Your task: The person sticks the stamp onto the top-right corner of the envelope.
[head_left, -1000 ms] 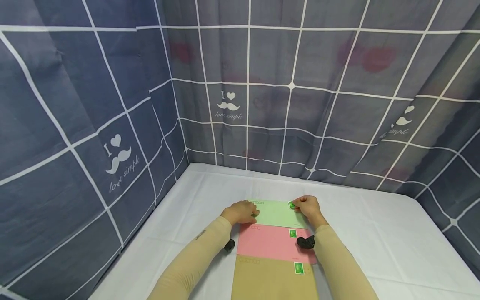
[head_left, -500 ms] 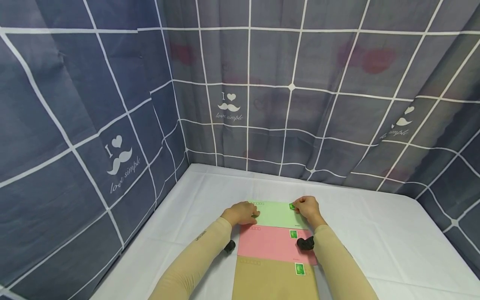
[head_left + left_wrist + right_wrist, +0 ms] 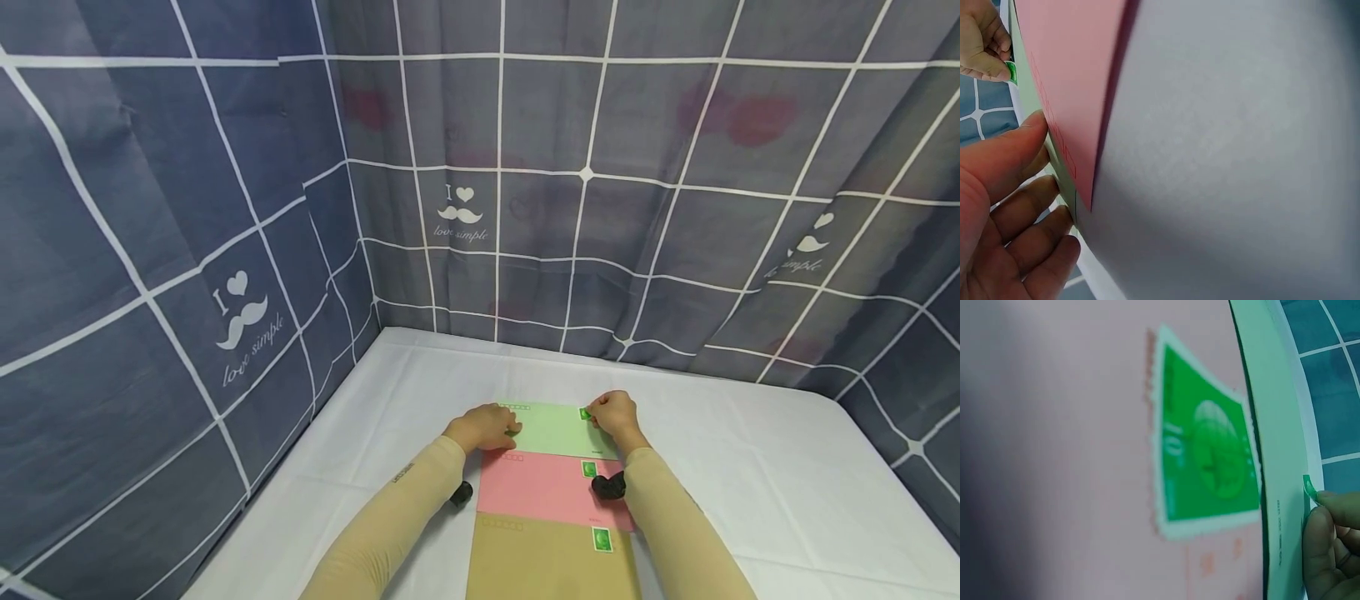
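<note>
In the head view, a light green envelope point(image 3: 553, 430) lies at the far end of a column of envelopes. My left hand point(image 3: 483, 427) rests on its left end, and the left wrist view has the fingertips point(image 3: 1040, 125) touching its edge. At the upper right corner, my right hand point(image 3: 617, 417) pinches a small green postage stamp point(image 3: 585, 413) between thumb and finger. The right wrist view has this stamp point(image 3: 1309, 489) bent up near the fingertips. Below lies a pink envelope point(image 3: 528, 485) bearing a similar stamp point(image 3: 589, 469).
Nearest the body is a tan envelope point(image 3: 543, 567) with a green stamp point(image 3: 602, 539) at its upper right. A white cloth point(image 3: 765, 467) covers the table. Dark checked curtains point(image 3: 540, 208) stand behind and at the sides. Black wrist cameras point(image 3: 608, 486) hang under the sleeves.
Both hands stay almost in place. The right hand, still pinching the stamp, has shifted very slightly left over the green envelope's corner. The head view has moved a little.
</note>
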`<state>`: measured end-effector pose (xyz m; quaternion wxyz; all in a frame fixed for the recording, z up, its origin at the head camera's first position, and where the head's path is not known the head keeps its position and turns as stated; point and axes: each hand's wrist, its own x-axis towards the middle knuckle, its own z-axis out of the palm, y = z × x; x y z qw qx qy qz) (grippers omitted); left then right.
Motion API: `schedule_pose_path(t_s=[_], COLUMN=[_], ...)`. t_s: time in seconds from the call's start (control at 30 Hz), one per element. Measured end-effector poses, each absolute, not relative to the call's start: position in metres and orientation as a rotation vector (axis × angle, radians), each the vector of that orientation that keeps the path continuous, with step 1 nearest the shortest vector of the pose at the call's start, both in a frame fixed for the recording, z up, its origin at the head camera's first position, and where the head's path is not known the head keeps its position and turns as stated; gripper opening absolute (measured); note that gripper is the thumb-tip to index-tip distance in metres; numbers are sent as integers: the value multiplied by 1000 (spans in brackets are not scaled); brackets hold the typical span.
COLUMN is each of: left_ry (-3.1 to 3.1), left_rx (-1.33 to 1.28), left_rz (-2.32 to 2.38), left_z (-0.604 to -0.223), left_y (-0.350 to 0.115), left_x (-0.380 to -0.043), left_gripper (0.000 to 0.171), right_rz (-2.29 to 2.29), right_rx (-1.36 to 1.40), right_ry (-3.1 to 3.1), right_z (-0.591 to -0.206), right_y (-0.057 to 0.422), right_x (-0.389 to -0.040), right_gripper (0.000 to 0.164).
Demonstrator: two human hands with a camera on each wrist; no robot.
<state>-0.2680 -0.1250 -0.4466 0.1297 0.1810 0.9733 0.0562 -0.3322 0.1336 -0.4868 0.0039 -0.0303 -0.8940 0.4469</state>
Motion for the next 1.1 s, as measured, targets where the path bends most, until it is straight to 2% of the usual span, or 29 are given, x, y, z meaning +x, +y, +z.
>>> schedule_pose_path(t_s=[1.1], left_ry=[2820], left_rx=[510], left_rz=[199], left_z=[-448], left_y=[-125], left_x=[-267], left_gripper=[46], right_rz=[1188], right_rx=[-67], right_ry=[-2848], right_z=[-486], right_y=[132], right_x=[-331], right_gripper=[18])
